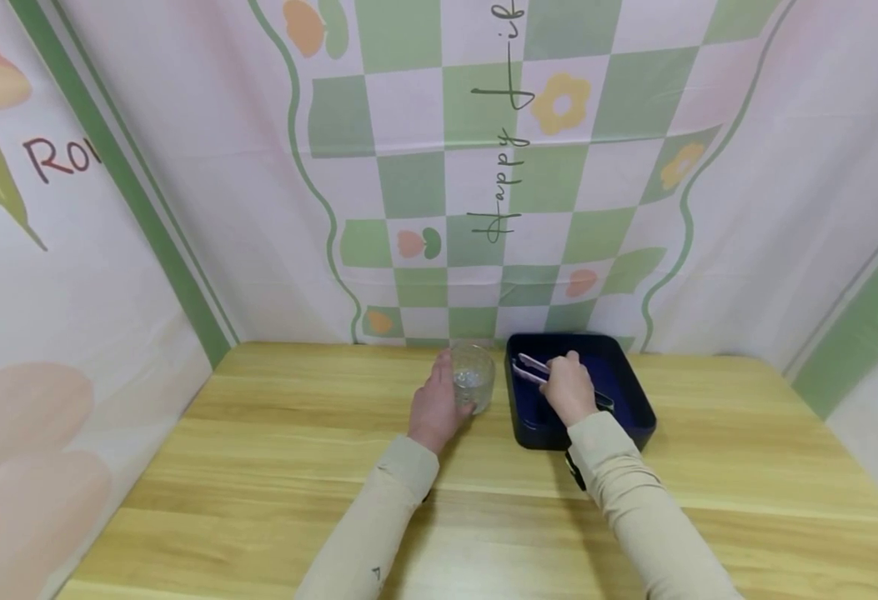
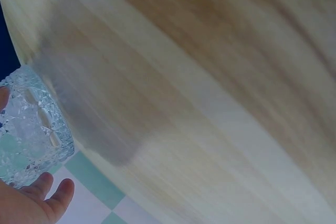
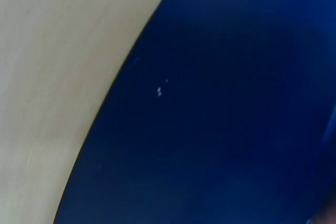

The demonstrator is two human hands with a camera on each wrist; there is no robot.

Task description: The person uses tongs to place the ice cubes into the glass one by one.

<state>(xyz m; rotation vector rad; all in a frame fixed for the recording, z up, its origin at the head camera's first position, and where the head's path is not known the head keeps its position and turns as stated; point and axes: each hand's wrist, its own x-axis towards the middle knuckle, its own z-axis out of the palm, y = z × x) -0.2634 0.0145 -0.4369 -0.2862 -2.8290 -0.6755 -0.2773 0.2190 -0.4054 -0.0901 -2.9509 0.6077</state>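
Note:
My left hand holds a clear glass cup at the back of the table, with the thumb at its near side and the fingers along its left. Up close in the left wrist view, the cup has a bumpy, faceted surface, and two fingertips show beside it. Over a dark blue tray, my right hand grips a pair of tongs. Their pale arms point left and a dark end sticks out to the right of the hand. The tray fills most of the right wrist view.
Both things stand on a wooden table, the tray just right of the cup. Behind the table's back edge hangs a checked, flowered cloth. More printed cloth closes off the left side.

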